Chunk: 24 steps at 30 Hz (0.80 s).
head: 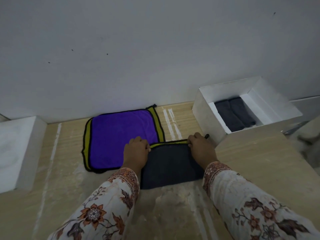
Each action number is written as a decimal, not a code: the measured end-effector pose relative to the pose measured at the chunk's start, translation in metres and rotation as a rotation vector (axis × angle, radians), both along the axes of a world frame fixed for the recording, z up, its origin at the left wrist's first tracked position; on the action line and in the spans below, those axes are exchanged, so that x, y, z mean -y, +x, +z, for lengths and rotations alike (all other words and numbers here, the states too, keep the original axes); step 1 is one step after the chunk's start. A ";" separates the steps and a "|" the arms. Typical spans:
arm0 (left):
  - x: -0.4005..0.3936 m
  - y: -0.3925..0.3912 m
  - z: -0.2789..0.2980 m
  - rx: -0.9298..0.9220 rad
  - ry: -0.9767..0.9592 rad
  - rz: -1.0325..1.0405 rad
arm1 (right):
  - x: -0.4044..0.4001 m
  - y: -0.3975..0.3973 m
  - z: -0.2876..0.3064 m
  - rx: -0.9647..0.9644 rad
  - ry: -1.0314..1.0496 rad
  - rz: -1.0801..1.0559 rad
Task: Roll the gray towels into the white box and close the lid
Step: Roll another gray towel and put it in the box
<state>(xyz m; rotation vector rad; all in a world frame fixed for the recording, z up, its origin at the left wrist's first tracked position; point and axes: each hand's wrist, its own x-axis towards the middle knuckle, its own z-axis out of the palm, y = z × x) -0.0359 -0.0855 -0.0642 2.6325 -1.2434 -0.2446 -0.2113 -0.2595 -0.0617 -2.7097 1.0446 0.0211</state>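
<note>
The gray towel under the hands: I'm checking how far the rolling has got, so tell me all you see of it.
The gray towel lies flat on the wooden table, not yet rolled. It looks like soft dark cloth with a yellow-green, black-edged far hem. The left hand and right hand pinch its far corners. Its left corner overlaps the purple towel.

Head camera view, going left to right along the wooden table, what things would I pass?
White block-shaped lid → purple cloth with yellow-green border → dark gray towel, gripped at its far edge by left hand and right hand → open white box holding rolled gray towels.
</note>
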 end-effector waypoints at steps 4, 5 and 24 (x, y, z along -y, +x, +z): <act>0.002 0.007 0.003 -0.018 -0.020 0.021 | 0.000 0.005 0.002 0.042 -0.012 -0.056; 0.003 0.009 0.004 -0.025 -0.027 0.024 | 0.000 0.008 0.003 0.042 -0.018 -0.071; -0.005 0.013 -0.005 -0.094 -0.065 -0.012 | -0.028 0.019 -0.012 0.047 -0.130 0.018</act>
